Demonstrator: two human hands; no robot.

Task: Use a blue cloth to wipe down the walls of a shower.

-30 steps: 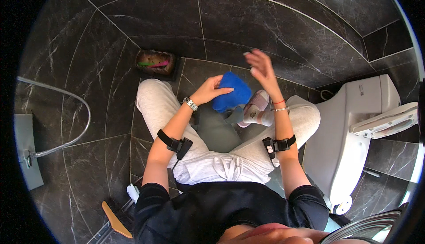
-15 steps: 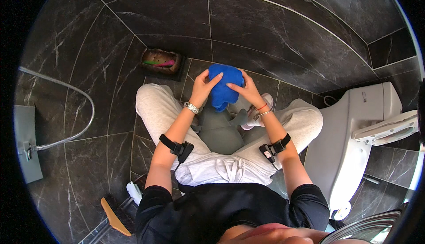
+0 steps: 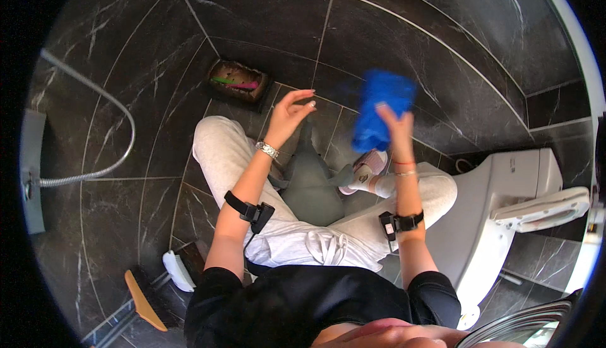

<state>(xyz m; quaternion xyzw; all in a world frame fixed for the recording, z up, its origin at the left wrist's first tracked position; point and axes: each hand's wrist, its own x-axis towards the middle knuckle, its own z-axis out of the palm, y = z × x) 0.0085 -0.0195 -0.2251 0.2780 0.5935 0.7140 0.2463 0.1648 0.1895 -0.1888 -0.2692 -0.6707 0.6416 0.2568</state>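
Observation:
A folded blue cloth (image 3: 386, 94) is gripped in my right hand (image 3: 400, 132), out to the right of my knees' middle and in front of the dark wall; motion blurs both a little. My left hand (image 3: 290, 116) is raised in the middle with its fingers curved and apart, holding nothing. Below it, between my legs, lies a smooth grey thing (image 3: 312, 187) with a tapered end pointing away and a fin-like flap on each side, like a dolphin or shark figure. My right shoe (image 3: 374, 160) sits beside it, below the cloth.
A dark box (image 3: 240, 83) holding a green and a pink item stands in the far corner. At right is a white toilet (image 3: 480, 203). A metal shower hose (image 3: 129, 133) loops at left. A white brush (image 3: 179, 271) and a wooden-backed brush (image 3: 146, 304) lie lower left.
My left hand has let go of the blue cloth and stays near the middle. My right hand has swung to the right with the cloth, which is now spread longer. The view has shifted slightly.

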